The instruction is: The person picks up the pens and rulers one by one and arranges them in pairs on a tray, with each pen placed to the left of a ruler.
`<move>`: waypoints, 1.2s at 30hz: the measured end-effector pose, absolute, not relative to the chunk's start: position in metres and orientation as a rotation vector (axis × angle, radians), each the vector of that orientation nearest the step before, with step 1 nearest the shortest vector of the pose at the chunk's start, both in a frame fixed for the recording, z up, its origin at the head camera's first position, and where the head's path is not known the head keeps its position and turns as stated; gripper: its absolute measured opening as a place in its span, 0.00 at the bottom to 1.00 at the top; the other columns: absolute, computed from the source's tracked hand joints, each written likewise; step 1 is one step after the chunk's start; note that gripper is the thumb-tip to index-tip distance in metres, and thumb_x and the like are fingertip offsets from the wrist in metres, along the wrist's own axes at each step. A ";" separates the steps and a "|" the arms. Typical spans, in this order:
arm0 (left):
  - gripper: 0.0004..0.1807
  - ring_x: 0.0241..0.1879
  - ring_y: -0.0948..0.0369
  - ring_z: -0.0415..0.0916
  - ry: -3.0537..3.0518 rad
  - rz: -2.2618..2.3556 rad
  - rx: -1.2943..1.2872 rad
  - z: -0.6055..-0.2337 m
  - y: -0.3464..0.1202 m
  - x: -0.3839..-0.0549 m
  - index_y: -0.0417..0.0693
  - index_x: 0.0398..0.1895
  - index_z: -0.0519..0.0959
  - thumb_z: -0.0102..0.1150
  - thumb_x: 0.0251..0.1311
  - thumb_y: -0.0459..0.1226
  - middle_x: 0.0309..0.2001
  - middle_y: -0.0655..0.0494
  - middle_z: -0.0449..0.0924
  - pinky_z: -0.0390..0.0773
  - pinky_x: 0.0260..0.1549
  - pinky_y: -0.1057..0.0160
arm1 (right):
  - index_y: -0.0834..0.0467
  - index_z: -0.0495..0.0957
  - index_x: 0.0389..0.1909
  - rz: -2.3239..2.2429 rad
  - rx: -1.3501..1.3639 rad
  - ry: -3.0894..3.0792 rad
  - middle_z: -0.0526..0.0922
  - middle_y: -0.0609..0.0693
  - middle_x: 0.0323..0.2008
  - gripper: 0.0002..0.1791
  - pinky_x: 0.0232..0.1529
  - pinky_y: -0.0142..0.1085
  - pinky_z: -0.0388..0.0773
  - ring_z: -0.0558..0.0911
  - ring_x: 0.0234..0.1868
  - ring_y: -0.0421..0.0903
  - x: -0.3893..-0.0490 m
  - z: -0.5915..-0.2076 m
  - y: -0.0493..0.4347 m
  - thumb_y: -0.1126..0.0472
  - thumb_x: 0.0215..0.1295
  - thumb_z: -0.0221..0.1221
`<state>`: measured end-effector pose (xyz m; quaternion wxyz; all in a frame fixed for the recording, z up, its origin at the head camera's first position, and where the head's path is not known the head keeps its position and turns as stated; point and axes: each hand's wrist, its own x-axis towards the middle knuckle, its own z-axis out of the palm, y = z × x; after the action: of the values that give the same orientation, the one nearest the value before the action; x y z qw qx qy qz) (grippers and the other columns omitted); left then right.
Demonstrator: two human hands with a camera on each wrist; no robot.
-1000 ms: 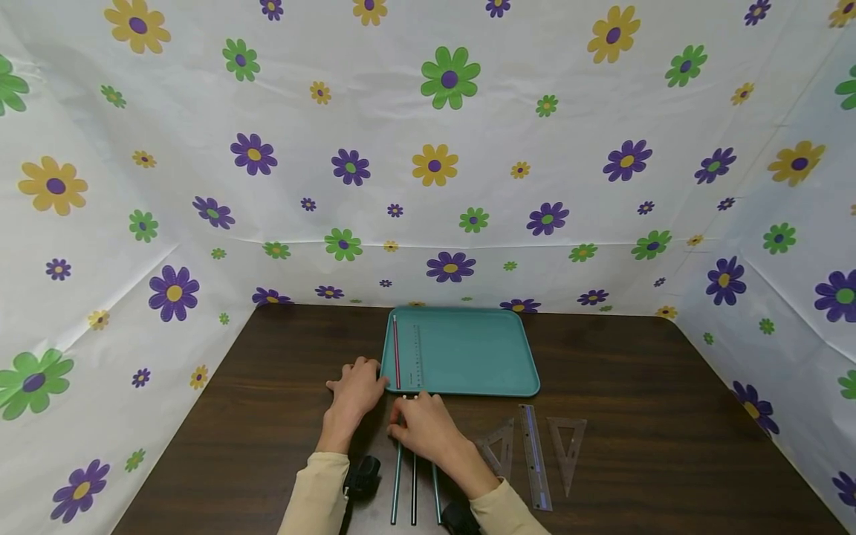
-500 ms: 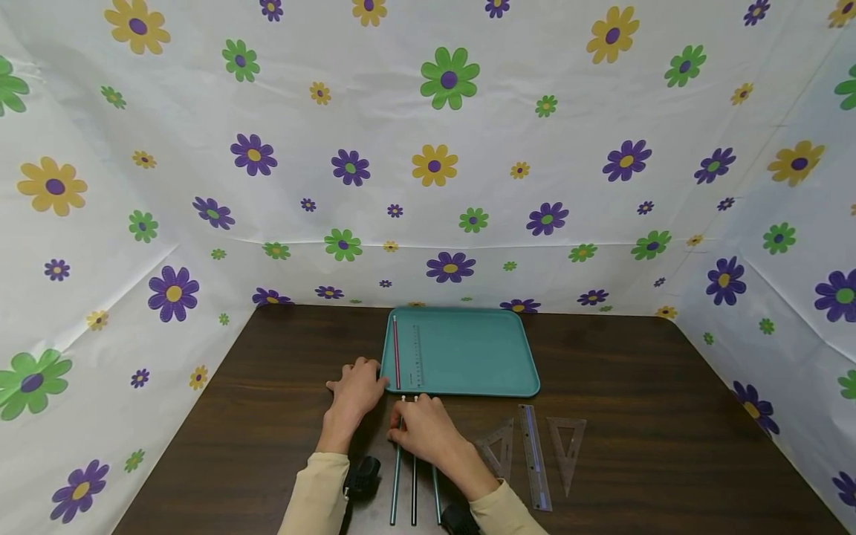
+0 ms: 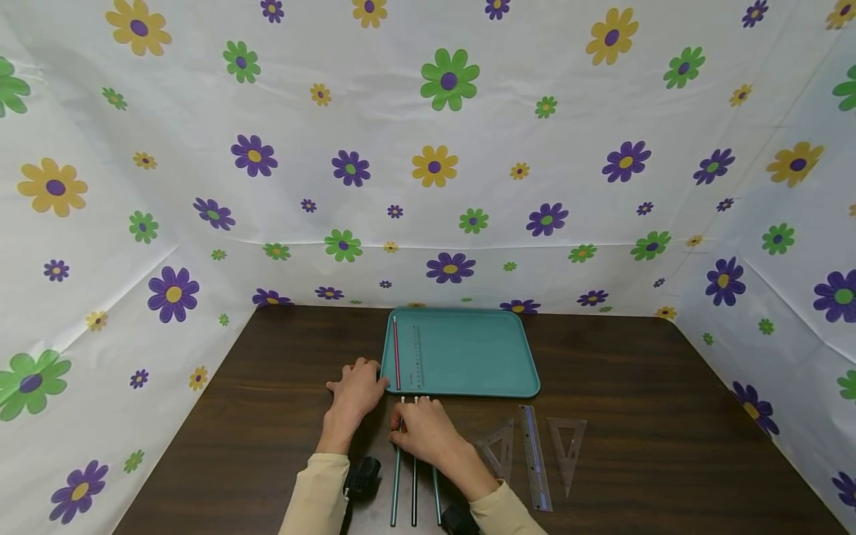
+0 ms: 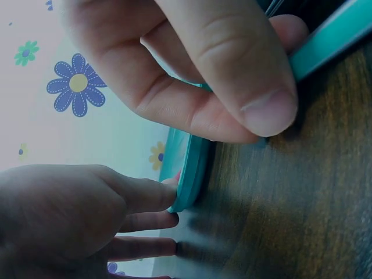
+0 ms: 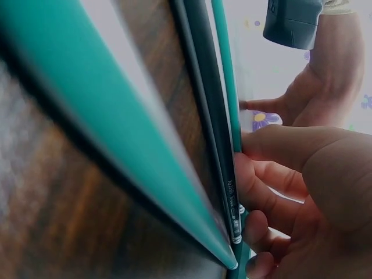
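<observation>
Showing the head view first: the right hand (image 3: 428, 431) pinches the leftmost teal pencil (image 3: 396, 483) near its upper end, just below the teal tray (image 3: 478, 353). The black pencil (image 3: 414, 494) and the right-hand teal pencil (image 3: 437, 494) lie alongside, partly covered by that hand. The left hand (image 3: 353, 394) grasps nothing, its fingers relaxed at the tray's lower left corner. A red pencil (image 3: 397, 357) and a clear ruler (image 3: 417, 357) lie in the tray; a blue-striped ruler (image 3: 538, 461) lies between two clear triangles (image 3: 507, 449) on the table (image 3: 635, 416).

Left wrist view: the left fingers extend straight, one touching the tray's corner. Pressure there could skew the tray.

Right wrist view: thumb and forefinger hold the far teal pencil, with the other fingertips close to the black one; whether they touch it cannot be told. Because the pencils are slender and closely set, a stray fingertip could roll a neighbour, and a loose pinch could let the held pencil swivel.
</observation>
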<state>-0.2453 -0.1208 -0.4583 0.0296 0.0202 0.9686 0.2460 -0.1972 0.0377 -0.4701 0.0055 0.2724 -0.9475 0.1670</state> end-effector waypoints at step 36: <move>0.21 0.63 0.31 0.64 2.978 0.750 0.049 -0.457 -0.120 -0.245 0.40 0.59 0.77 0.57 0.69 0.42 0.63 0.36 0.71 0.54 0.53 0.17 | 0.45 0.83 0.29 0.564 0.860 -2.966 0.80 0.37 0.21 0.04 0.39 0.38 0.74 0.74 0.27 0.39 -0.194 -0.467 0.035 0.59 0.56 0.65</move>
<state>-0.2448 -0.1203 -0.4573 0.0350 0.0159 0.9690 0.2442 -0.1942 0.0352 -0.4669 0.0012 0.2738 -0.9448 0.1797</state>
